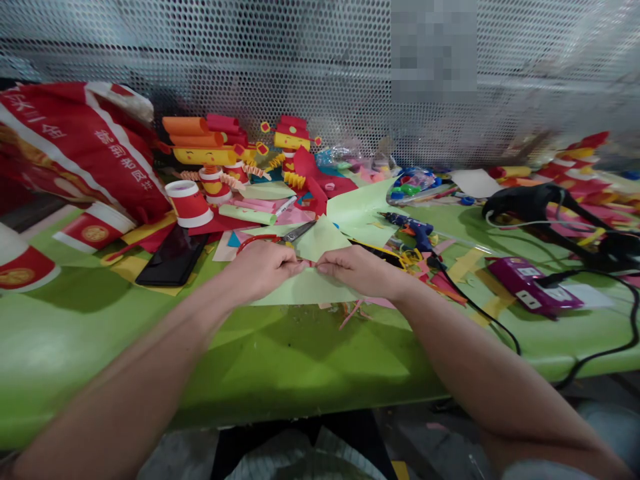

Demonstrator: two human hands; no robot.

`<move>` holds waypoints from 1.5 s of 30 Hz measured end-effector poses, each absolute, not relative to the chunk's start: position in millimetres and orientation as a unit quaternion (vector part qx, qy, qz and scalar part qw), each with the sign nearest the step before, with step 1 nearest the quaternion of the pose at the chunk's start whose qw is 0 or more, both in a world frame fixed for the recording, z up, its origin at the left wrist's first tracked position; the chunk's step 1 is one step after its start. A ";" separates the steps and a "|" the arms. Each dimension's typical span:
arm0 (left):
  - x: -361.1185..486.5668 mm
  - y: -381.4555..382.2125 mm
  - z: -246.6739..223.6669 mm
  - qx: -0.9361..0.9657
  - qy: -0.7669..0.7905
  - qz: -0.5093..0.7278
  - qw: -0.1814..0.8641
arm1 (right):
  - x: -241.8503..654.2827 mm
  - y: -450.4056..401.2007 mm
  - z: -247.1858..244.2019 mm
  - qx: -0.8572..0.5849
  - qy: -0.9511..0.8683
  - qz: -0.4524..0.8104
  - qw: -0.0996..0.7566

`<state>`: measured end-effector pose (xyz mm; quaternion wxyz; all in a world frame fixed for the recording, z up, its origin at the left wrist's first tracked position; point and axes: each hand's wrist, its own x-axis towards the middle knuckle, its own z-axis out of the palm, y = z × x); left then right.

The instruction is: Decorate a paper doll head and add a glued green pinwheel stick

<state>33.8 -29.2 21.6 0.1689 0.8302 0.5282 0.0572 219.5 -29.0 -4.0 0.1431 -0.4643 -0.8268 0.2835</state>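
Note:
My left hand (267,267) and my right hand (353,267) meet nearly fingertip to fingertip at the middle of the table. Both pinch a small red piece (311,264), mostly hidden by the fingers. Pale green paper (305,290) lies beneath the hands, and another pale green sheet (363,207) rises behind them. Scissors (300,231) with red handles rest just behind my left hand. A blue glue gun (413,227) lies beyond my right hand.
On the left are a black phone (175,257), red-and-white cups (189,203) and a red bag (100,147). Paper figures (290,143) stand at the back. A purple power strip (533,287) with black cables lies right, near a black object (535,213). Paper scraps litter the green table (300,360).

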 end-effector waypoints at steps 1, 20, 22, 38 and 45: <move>33.7 -29.1 21.3 0.832 0.525 0.059 0.167 | 219.3 -29.1 -4.0 -0.470 -0.828 0.273 0.139; 32.5 -27.5 14.0 0.853 0.486 0.100 0.164 | 214.9 -32.5 -6.1 -0.497 -0.796 0.277 0.208; 33.1 -27.2 12.2 0.853 0.483 0.103 0.168 | 215.1 -32.0 -6.6 -0.493 -0.798 0.277 0.210; 33.9 -28.5 11.3 0.865 0.480 0.068 0.129 | 215.7 -29.9 -3.3 -0.428 -0.881 0.179 0.093; 32.4 -28.7 9.7 0.867 0.482 0.055 0.113 | 213.1 -33.6 -3.5 -0.477 -0.863 0.147 0.077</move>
